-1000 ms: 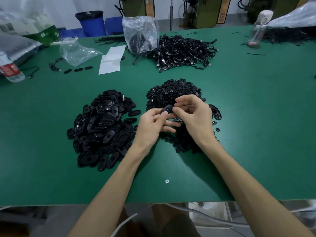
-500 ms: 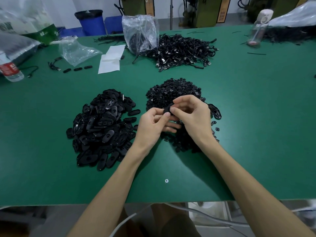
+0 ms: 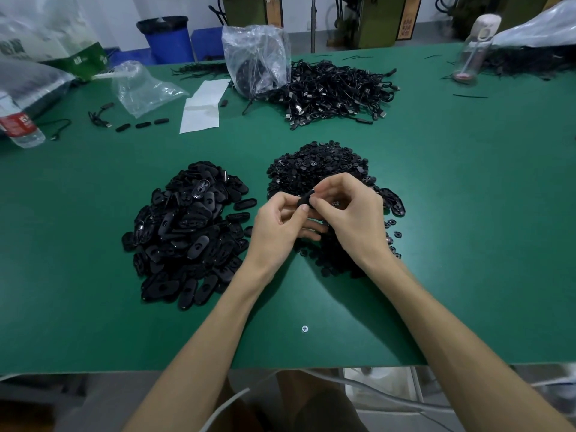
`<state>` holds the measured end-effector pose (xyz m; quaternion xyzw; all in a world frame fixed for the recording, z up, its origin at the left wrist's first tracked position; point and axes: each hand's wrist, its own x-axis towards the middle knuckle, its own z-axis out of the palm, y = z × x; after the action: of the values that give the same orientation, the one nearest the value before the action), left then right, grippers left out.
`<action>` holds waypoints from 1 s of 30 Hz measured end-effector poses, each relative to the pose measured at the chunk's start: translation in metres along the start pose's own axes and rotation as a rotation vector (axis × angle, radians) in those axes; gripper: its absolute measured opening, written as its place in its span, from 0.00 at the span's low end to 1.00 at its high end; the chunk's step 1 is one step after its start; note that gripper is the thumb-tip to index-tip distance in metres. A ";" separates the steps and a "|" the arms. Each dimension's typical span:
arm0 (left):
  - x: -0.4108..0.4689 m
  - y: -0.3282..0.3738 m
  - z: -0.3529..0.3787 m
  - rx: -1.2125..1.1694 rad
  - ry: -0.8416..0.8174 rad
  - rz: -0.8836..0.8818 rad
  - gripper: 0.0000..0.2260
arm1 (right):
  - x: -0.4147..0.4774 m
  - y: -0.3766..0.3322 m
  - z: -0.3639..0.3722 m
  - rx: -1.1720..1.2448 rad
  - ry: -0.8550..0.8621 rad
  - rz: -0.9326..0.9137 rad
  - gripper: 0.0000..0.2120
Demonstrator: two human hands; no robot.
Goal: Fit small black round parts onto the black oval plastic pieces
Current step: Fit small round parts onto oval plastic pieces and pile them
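above the green table (image 3: pixel 467 219), the left hand (image 3: pixel 276 229) and right hand (image 3: pixel 353 221) meet over the near side of the heap of small black round parts (image 3: pixel 318 166). the fingers (image 3: pixel 328 186) of both hands are curled and pinched on one black oval plastic piece (image 3: pixel 304 200), held up between them off the surface. the large pile of black oval plastic pieces (image 3: pixel 187 232) lies just left of the left hand, apart from the round-part heap.

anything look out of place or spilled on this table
Nothing looks damaged. A few round parts lie scattered off the right edge of their pile, and three oval pieces sit in a row on their own, far left by a clear bag.
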<state>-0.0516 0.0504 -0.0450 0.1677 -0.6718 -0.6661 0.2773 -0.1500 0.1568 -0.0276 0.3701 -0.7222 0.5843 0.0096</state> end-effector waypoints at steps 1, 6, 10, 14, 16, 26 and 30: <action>0.000 0.000 0.000 0.009 0.005 0.006 0.01 | 0.000 0.000 0.000 0.001 -0.004 0.000 0.06; 0.002 -0.004 -0.001 0.107 0.048 0.040 0.02 | -0.001 0.001 0.000 -0.035 -0.021 -0.020 0.06; 0.003 -0.006 -0.002 0.155 0.055 0.055 0.02 | -0.002 0.000 0.001 -0.081 -0.039 -0.053 0.06; 0.003 -0.005 -0.002 0.144 0.028 0.044 0.04 | -0.002 -0.001 0.002 -0.083 0.014 -0.058 0.05; 0.002 -0.004 -0.002 0.115 0.016 0.026 0.05 | -0.002 -0.001 0.002 -0.043 0.044 -0.038 0.05; 0.000 0.001 -0.002 0.027 0.050 -0.005 0.08 | -0.010 -0.001 0.010 -0.174 0.030 -0.194 0.04; 0.002 -0.001 -0.004 0.013 0.118 -0.041 0.09 | -0.013 -0.001 0.012 -0.239 -0.062 -0.208 0.08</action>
<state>-0.0510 0.0461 -0.0459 0.2223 -0.6551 -0.6561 0.3014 -0.1350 0.1538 -0.0364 0.4567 -0.7445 0.4783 0.0917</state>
